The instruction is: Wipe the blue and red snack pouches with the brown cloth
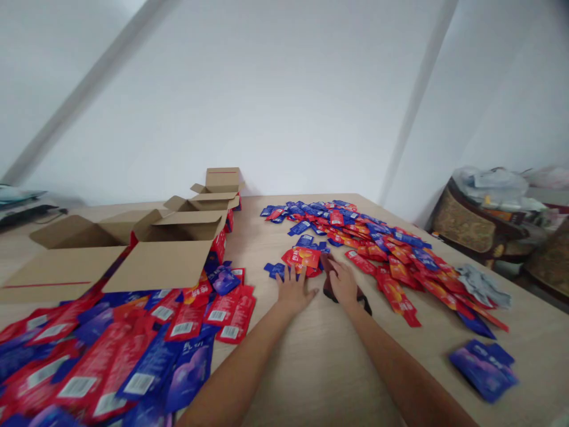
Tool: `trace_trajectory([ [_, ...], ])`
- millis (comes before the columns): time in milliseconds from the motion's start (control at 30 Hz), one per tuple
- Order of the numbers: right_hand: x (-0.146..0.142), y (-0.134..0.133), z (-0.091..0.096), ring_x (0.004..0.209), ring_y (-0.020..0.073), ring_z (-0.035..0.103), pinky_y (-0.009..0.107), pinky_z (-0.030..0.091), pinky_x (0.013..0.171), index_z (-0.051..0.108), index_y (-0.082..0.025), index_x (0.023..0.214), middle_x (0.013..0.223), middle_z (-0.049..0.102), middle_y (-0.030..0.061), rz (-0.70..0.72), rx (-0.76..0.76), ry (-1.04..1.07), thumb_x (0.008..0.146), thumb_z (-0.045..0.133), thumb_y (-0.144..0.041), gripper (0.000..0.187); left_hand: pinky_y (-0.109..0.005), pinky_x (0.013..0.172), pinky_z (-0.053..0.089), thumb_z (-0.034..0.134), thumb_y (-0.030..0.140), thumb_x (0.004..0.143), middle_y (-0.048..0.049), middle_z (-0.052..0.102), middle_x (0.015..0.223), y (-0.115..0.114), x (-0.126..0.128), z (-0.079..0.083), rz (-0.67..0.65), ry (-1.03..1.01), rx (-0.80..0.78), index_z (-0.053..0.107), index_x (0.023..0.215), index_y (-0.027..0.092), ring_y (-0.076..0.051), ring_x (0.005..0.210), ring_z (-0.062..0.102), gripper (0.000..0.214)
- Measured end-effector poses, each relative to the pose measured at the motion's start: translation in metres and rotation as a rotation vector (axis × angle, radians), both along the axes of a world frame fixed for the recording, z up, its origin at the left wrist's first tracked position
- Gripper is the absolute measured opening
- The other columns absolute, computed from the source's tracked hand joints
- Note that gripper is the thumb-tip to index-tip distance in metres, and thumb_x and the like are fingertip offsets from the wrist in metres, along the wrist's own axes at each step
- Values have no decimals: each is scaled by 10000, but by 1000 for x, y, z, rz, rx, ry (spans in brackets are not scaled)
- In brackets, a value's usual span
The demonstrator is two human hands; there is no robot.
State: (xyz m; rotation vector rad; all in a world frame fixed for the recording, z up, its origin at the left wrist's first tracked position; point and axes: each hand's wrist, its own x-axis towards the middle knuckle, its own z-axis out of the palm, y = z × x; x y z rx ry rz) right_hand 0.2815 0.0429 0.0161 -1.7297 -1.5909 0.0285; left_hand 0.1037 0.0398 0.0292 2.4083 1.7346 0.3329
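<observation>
Both my arms reach forward over a light wooden table [320, 362]. My left hand [292, 290] lies flat with fingers spread, its fingertips at a small stack of red packets [303, 257]. Just to its right, my right hand [344, 281] rests palm down, fingers together, over a dark red object [328, 288] that it mostly hides. A long scatter of red and blue packets [377, 243] spreads beyond and to the right of both hands.
Open cardboard boxes [169, 249] stand at the left, with a heap of red and blue packets [111, 356] in front of them. A few blue packets [484, 365] lie near the right edge. A grey cloth [482, 284] and cluttered furniture [484, 213] are at the right.
</observation>
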Motion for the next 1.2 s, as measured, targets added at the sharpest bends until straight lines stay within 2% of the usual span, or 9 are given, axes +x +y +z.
trace_trajectory([
  [100,5,-26,-1,1110,225,457,382,335,977,563,-150,1189,1184,559,105,-88,117,221,803,326,-225,459,-554,1023,215,485,503,768,-172,245,1469,-35,-5,1,-22,-89,-37,162,1431,211,-344,1338,222,792],
  [200,1,-52,1,1095,228,471,397,358,961,569,-141,1161,1177,555,120,-79,246,355,787,334,-227,449,-467,1038,248,506,349,749,-152,309,1444,-49,-23,5,-4,-123,-13,251,1400,162,-295,1320,270,724],
  [300,-23,-77,9,1094,211,475,374,373,953,609,-181,1100,1170,558,92,190,284,241,761,382,-188,408,-468,1051,224,505,378,751,-148,352,1420,-52,-44,8,-10,-91,-4,332,1358,135,-299,1314,269,676],
  [367,-44,-87,14,1086,195,476,351,377,951,640,-227,1053,1152,571,54,449,203,47,738,427,-153,388,-451,1042,245,472,389,787,-125,403,1389,-56,-55,9,-54,-79,18,371,1337,164,-280,1282,321,603],
  [433,-60,-89,18,1080,189,471,343,374,954,651,-252,1040,1134,578,34,549,113,-110,729,451,-126,390,-438,1029,266,437,378,822,-97,439,1361,-63,-61,9,-87,-71,64,396,1322,204,-261,1252,360,530],
  [633,-45,-64,12,1126,239,418,432,346,979,549,-191,1215,1222,507,100,141,86,-159,769,432,-117,466,-426,1003,301,417,351,860,-107,470,1305,-86,-62,5,-54,-69,117,497,1241,212,-267,1209,394,413],
  [800,-47,-79,24,1158,250,390,446,335,986,509,-224,1255,1309,443,86,242,135,-200,773,442,-127,496,-409,994,325,536,392,798,-110,509,1248,-80,-63,6,16,-143,162,458,1265,175,-265,1168,422,520],
  [967,-89,-95,35,1167,236,385,405,311,979,549,-261,1213,1327,461,50,415,-61,-320,781,476,-146,453,-423,1028,290,498,286,833,-76,532,1280,-75,-62,5,-153,-111,65,508,1222,226,-246,1229,399,394],
  [1200,-41,-63,21,1111,259,418,390,346,880,634,-237,1096,1242,532,74,136,-201,-336,799,443,-140,366,-438,1075,246,423,390,881,-104,451,1367,-79,-56,-4,-162,-78,89,431,1294,174,-249,1303,333,466],
])
